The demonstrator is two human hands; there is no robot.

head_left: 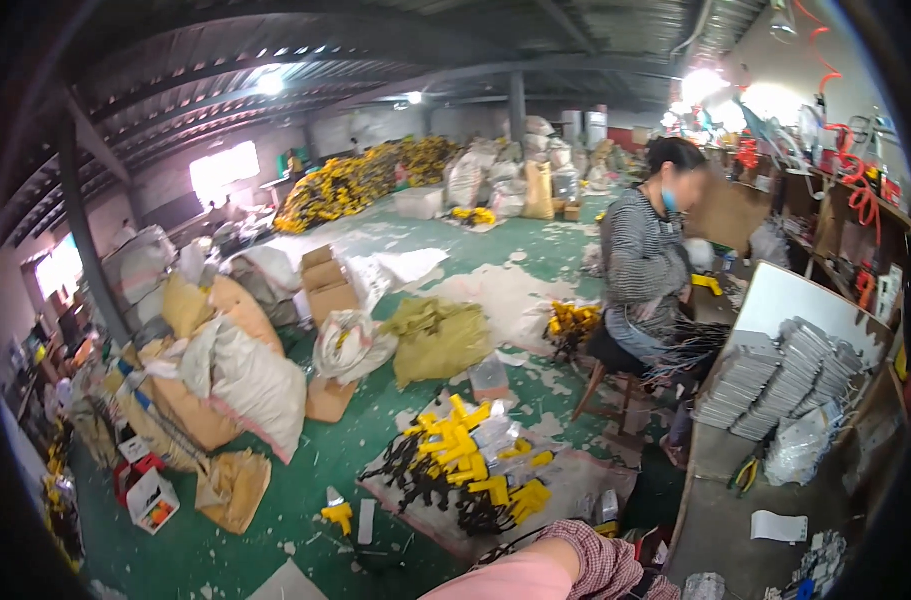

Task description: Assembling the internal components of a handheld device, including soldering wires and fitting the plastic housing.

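Observation:
Neither of my hands shows in the head view. Pink cloth and a checked sleeve (pixel 597 556) of mine come in at the lower edge, and which arm they belong to I cannot tell. Just beyond them a heap of yellow pistol-shaped tools (pixel 460 445) with black cords lies on a pale sheet (pixel 587 478) on the floor. One more yellow pistol-shaped piece (pixel 338 513) lies apart to the left, beside a white strip (pixel 366 522). To the right, the workbench (pixel 720 456) carries stacked silvery trays (pixel 775 380), pliers (pixel 744 474) and a small white card (pixel 778 526).
A co-worker (pixel 645 260) in a striped top sits on a wooden stool (pixel 587 392) at the bench, with dark wires on the lap. Filled sacks (pixel 245 375) and an olive bag (pixel 437 340) stand on the green floor. Red coiled hoses (pixel 863 185) hang at right.

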